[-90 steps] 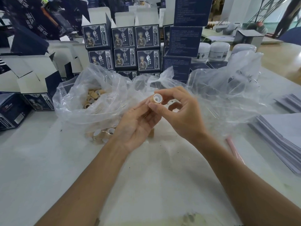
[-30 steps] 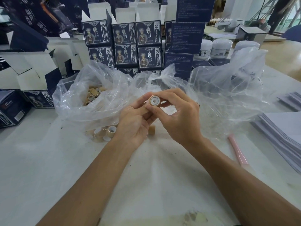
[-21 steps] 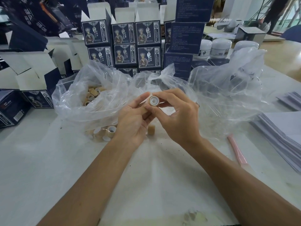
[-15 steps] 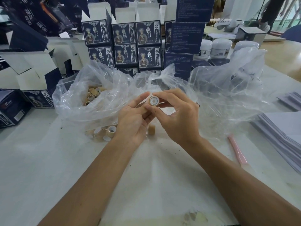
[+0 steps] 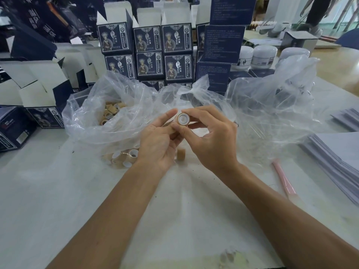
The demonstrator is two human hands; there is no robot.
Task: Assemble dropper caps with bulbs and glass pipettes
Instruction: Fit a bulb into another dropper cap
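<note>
Two hands meet just above the middle of the frame, both closed on one small tan dropper cap [image 5: 183, 119]. The right hand [image 5: 211, 140] pinches the cap's rim between thumb and forefinger, its other fingers curled loosely behind. The left hand [image 5: 158, 141] comes in from the lower left, thumb tip pressed against the cap's left side and its fingers curled beneath; whether they hold a bulb or pipette there I cannot tell, since the palm hides it.

The relation that matters — the cap's axis points roughly at the camera, so its pale circular face looks back up toward the viewer and its far end is hidden behind the fingers. The cap sits up and to the right of the left hand, up and to the left of the right, about equally near to both. My judgement is that any part still to be seated must travel along that axis, the right hand steadying while the left pushes.

More caps lie in the clear plastic bag [image 5: 116, 105] at centre left, a few spill out below it [image 5: 124, 157], and one stands alone on the desk [image 5: 48, 191] between the wrists [image 5: 181, 153].
</note>
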